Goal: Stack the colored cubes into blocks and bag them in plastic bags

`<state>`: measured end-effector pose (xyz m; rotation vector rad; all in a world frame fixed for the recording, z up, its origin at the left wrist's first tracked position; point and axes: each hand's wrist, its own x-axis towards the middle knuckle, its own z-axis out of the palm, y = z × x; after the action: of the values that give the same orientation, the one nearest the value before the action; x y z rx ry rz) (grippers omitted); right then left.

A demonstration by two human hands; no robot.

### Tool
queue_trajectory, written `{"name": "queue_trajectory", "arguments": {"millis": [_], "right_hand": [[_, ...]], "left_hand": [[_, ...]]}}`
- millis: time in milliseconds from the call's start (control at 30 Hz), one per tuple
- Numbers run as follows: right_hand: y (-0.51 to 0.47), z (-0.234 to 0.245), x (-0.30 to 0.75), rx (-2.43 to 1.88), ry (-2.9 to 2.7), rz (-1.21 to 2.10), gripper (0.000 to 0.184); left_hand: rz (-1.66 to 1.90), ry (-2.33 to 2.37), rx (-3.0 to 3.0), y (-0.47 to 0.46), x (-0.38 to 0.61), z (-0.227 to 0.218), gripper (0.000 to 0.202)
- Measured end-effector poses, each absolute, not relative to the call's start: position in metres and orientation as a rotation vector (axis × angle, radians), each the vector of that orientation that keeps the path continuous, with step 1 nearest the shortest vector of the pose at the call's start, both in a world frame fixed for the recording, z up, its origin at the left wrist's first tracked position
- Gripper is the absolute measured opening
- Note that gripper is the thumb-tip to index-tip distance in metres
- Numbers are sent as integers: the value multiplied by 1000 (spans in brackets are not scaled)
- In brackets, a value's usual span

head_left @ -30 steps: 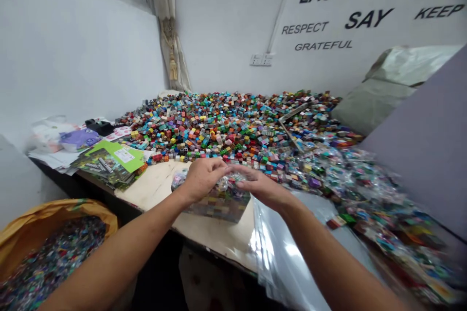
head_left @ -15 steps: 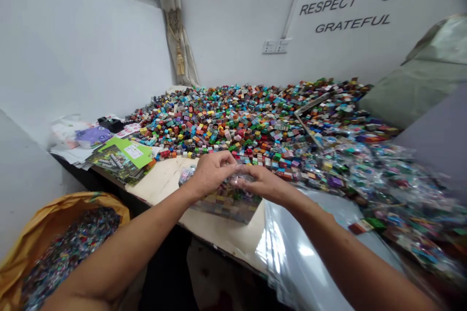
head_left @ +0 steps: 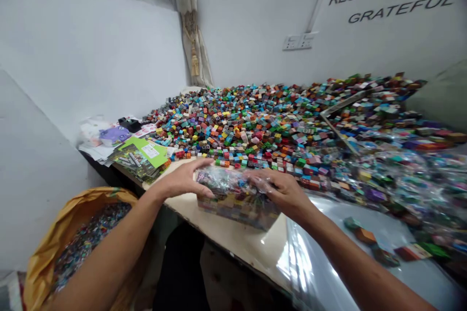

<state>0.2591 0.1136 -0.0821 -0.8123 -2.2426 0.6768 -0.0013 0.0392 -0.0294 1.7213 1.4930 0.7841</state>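
A clear plastic bag [head_left: 222, 180] full of small coloured blocks lies on top of a printed box [head_left: 237, 211] near the table's front edge. My left hand [head_left: 182, 180] grips the bag's left end, thumb under and fingers over it. My right hand [head_left: 282, 192] presses on its right end with fingers curled over the plastic. Just behind both hands begins a huge heap of small coloured blocks [head_left: 262, 121] that covers the table to the far wall.
Green printed leaflets [head_left: 140, 155] and papers lie at the table's left end. Many filled clear bags [head_left: 412, 180] pile up on the right, and clear plastic sheets [head_left: 328, 252] lie under my right forearm. A yellow sack [head_left: 76, 233] of bagged pieces stands on the floor at left.
My hands have spread apart from pinching the bag's top together to holding its two ends. The view has swung left and down.
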Motion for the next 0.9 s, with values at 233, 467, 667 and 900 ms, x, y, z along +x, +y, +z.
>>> {"name": "queue_trajectory", "arguments": {"millis": [233, 467, 667, 900], "right_hand": [[111, -78, 259, -843, -2290, 686, 36], [112, -83, 258, -826, -2298, 658, 37], [110, -64, 256, -841, -2378, 793, 43], [109, -57, 244, -863, -2457, 708, 40]], "left_hand": [[1090, 1285, 1693, 48, 16, -67, 36], [1390, 1325, 1416, 47, 34, -82, 21], [1425, 1486, 1473, 44, 42, -80, 28], [1461, 1473, 1521, 43, 45, -84, 26]]}}
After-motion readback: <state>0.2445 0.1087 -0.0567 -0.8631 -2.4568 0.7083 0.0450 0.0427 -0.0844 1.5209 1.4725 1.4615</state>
